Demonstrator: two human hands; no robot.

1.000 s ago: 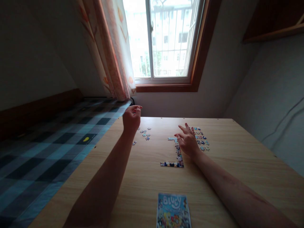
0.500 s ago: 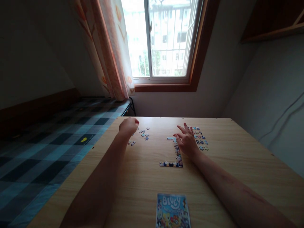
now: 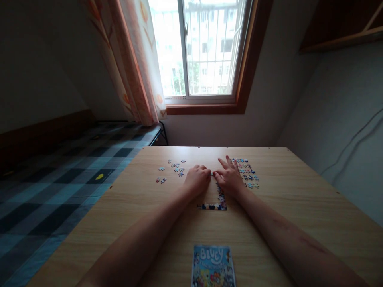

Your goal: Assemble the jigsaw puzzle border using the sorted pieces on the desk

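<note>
A partly joined jigsaw puzzle [image 3: 212, 207] lies on the table, with a bottom row, a right side and a short light-blue top row. My left hand [image 3: 198, 178] is closed, its fingertips pinching a puzzle piece, mostly hidden, at the left end of that top row. Beside it, my right hand [image 3: 229, 177] rests over the top right corner with fingers spread, thumb and index tip touching the row. A small bit of light blue shows between the two hands. Under my right palm, part of the joined side is hidden.
Loose puzzle pieces [image 3: 179, 170] are scattered at the left. More loose pieces [image 3: 251, 172] lie in rows right of my right hand. A Bluey picture card or box [image 3: 213, 266] lies near me. Beyond the wooden table [image 3: 284, 207] are a checked bed [image 3: 56, 191] and a window.
My left hand has moved right and nearer me, from the loose pieces at the left to the puzzle's top row. My right hand stays at the corner. The view has shifted slightly.
</note>
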